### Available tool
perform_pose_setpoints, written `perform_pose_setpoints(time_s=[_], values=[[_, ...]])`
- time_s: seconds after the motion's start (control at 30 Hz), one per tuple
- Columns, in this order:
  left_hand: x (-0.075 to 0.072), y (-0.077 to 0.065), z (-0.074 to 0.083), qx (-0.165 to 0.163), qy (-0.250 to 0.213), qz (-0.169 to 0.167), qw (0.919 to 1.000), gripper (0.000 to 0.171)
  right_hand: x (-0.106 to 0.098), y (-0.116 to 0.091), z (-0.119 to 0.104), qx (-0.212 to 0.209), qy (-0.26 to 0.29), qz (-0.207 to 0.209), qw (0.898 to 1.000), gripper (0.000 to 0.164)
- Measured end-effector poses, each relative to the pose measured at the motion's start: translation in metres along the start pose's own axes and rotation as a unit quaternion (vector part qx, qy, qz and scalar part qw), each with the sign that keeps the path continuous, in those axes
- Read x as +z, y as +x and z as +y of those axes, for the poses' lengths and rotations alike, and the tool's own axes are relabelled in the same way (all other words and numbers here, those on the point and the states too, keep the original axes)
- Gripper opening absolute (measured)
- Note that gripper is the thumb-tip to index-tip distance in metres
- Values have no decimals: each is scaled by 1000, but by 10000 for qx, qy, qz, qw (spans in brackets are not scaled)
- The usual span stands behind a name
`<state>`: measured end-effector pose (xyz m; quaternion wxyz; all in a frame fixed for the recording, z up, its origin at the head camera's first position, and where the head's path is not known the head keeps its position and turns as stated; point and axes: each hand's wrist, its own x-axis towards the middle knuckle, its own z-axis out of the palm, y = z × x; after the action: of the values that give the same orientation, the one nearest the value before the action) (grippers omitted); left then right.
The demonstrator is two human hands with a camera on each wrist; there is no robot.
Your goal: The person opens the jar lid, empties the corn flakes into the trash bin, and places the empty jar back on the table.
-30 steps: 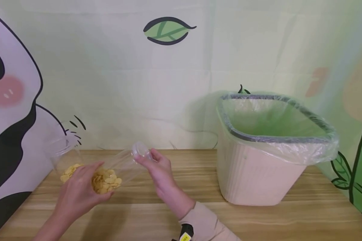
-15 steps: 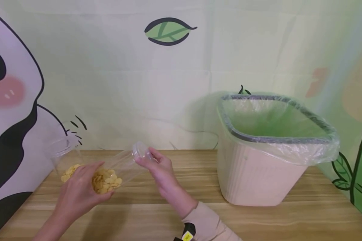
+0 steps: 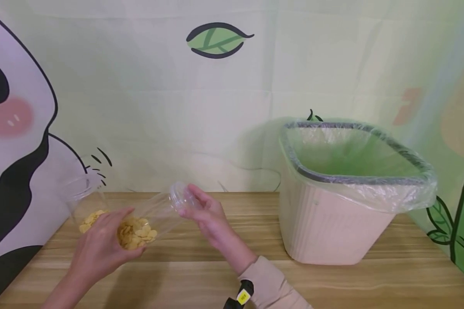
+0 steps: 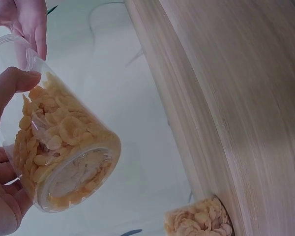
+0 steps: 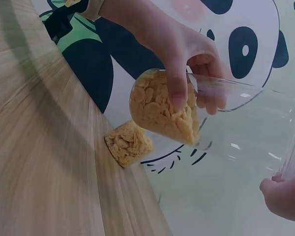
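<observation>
- The left hand [image 3: 96,246] is clamped round a clear jar [image 3: 158,212], thumb on one side and fingers on the other, near the end where yellow flakes [image 3: 137,233] are heaped.
- That jar is off the tabletop [image 3: 201,283], lying over on a slant, its lid end raised toward the right hand [image 3: 212,219].
- The right hand grips the clear lid [image 3: 180,195], thumb and fingers bent about its edge; I can't make out whether the lid is loose on the jar.
- Just behind the left hand, a second jar [image 3: 86,201] stands upright on the wood, flakes in its lower part.
- Over to the person's right, apart from both hands, I see a pale ribbed bin [image 3: 332,227] with a see-through liner [image 3: 405,197] folded over its dark rim.
- A beige sleeve [image 3: 274,283] covers the right forearm.
- Behind everything hangs a pale green backdrop [image 3: 232,107] printed with a panda and leaves.
</observation>
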<state>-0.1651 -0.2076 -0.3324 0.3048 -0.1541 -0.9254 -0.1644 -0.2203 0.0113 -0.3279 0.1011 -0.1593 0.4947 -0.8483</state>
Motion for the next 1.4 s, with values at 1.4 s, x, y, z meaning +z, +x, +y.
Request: perform_pose_setpoints(time_s=[1.4], values=[[2,0,3,-78,145,-154,9997,83,25,-7,2,295,-199,1537,9875,61]])
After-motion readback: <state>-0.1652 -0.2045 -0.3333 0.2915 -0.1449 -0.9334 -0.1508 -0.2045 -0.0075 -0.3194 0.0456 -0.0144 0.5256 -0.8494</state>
